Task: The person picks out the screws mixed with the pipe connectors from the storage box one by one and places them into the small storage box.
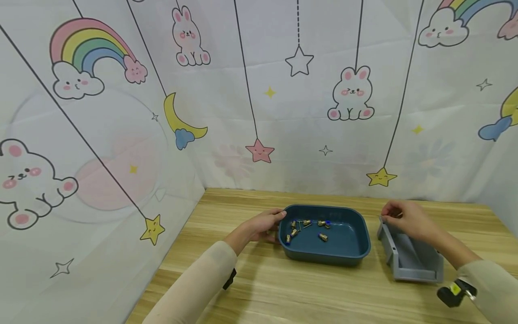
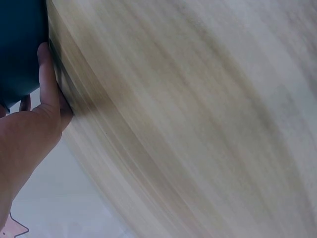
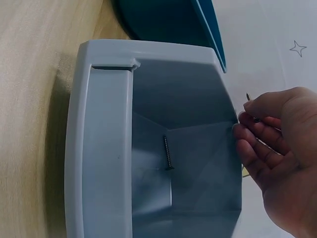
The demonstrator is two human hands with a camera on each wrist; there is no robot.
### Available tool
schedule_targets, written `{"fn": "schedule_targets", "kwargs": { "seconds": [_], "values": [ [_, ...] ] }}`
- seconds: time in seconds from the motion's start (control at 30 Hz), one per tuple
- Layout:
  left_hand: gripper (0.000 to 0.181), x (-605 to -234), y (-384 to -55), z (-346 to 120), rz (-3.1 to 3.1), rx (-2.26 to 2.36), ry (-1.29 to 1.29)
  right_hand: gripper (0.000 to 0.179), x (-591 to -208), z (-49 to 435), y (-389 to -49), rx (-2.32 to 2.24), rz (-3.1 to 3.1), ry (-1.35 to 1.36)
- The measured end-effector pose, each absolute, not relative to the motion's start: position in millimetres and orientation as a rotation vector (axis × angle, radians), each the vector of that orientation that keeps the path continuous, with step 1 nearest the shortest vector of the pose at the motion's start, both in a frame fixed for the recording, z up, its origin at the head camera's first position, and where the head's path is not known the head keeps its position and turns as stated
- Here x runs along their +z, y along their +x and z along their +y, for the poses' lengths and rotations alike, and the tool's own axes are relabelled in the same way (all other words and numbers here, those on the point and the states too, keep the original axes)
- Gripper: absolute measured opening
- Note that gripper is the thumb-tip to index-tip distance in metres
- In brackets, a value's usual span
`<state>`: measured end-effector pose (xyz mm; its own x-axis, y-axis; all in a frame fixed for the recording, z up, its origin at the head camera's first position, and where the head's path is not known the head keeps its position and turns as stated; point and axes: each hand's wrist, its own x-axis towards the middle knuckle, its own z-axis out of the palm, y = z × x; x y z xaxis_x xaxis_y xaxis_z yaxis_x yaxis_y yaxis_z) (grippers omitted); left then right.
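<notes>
My left hand (image 1: 265, 225) grips the left end of a dark blue tray (image 1: 323, 258), thumb at the rim and fingers along the outer wall. In the tray lie several brass fittings (image 1: 322, 236) with blue ends, plus a few thin screws (image 1: 300, 226) near its left side. My right hand (image 1: 410, 219) is over the far end of a grey plastic bin (image 1: 417, 274). Between its thumb and fingers it pinches a small screw (image 3: 248, 97), tip pointing up in the right wrist view. Another screw (image 3: 167, 152) rests on the bin's floor.
Both containers stand side by side on a wood-grain table (image 1: 226, 202), with a narrow gap between them. A white printed cloth (image 1: 299, 112) hangs behind the table and along its left side.
</notes>
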<state>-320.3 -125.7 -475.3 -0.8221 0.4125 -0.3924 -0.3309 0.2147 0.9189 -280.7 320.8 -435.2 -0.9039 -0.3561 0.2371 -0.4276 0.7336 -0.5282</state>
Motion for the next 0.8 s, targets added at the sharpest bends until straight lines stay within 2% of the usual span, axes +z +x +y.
{"fn": "schedule_targets", "kwargs": {
  "seconds": [0.8],
  "values": [
    [0.054,-473.3,-318.3,-125.9,1.903,1.675,0.063,0.007,-434.4,342.8,-275.3,0.814,-2.805,0.575]
  ]
}}
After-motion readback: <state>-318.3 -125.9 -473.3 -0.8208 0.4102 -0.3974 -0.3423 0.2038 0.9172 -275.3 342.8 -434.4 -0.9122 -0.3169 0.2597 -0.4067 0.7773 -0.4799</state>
